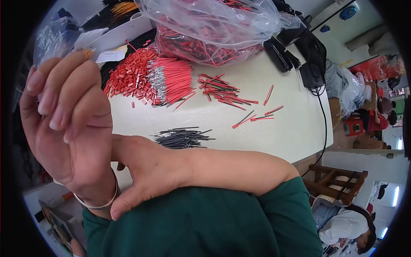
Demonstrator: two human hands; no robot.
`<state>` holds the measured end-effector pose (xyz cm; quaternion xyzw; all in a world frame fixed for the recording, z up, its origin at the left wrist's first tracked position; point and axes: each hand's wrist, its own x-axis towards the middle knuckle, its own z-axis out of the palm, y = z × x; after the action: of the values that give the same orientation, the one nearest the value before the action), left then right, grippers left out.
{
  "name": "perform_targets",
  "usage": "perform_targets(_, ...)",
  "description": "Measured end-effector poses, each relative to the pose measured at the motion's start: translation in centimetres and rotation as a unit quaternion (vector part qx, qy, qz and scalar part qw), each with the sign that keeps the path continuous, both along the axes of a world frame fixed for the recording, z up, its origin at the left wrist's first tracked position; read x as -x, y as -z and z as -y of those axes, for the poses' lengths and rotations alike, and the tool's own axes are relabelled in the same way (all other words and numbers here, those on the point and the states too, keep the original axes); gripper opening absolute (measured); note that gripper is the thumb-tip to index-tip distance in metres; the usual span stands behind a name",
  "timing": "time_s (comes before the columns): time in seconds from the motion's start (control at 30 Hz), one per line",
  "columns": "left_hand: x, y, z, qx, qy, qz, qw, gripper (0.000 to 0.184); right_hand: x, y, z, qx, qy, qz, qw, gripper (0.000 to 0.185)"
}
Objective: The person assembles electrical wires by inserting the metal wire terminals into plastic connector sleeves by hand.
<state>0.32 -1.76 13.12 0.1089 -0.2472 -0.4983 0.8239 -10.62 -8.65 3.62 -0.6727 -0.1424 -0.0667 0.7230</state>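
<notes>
My left hand [70, 111] is raised at the left, palm facing me, fingers loosely bent with nothing in them. A light bracelet [116, 188] circles its wrist. My right hand [150, 165] reaches across my body and clasps the left wrist; its thumb shows, while the other fingers are mostly hidden behind. Beyond the hands lies a heap of small red connector housings [130, 77], beside a stack of red wires [177, 79] with silvery ends. A bundle of black wires [182, 138] rests just past my right forearm. Red-and-black wired connectors [224, 92] lie further right.
A large clear plastic bag [209, 36] full of red and black wires stands at the table's back. Black devices [278, 55] with a cable [324, 124] sit at the right edge. A wooden stool [336, 184] and a seated person [349, 227] are off to the right.
</notes>
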Motion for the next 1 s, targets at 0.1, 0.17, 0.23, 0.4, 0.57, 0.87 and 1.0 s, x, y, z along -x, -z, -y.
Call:
perform_targets(0.1,0.0,-0.3,-0.3,-0.012,-0.055,0.05,0.997,0.015,0.0,-0.4,-0.5,-0.007,-0.013,-0.006,1.0,0.096)
perform_targets(0.17,0.6,-0.4,-0.5,-0.014,-0.136,0.128,0.982,0.017,0.1,-0.8,-0.1,-0.082,-0.064,-0.062,0.993,0.094)
perform_targets(0.23,0.5,-0.2,-1.2,0.013,-0.19,0.218,0.957,0.019,0.1,-0.2,-0.1,-0.099,-0.075,-0.01,0.992,0.085)
perform_targets(0.4,1.4,-0.2,-2.1,0.032,-0.335,0.4,0.853,0.022,-0.2,-0.3,-1.1,-0.113,-0.086,-0.043,0.989,0.081)
perform_targets(0.57,1.1,1.0,-1.7,0.043,-0.481,0.681,0.551,0.033,-0.1,1.3,-3.0,-0.076,0.014,0.002,0.997,0.071)
perform_targets(0.87,-0.4,1.8,-1.0,0.083,-0.546,0.741,0.382,0.031,-0.3,1.4,-1.9,-0.046,-0.022,-0.053,0.997,0.066)
perform_targets(1.0,-0.5,2.6,-0.6,0.073,-0.575,0.732,0.358,0.028,-0.2,1.0,-1.6,0.017,0.013,-0.07,0.997,0.058)
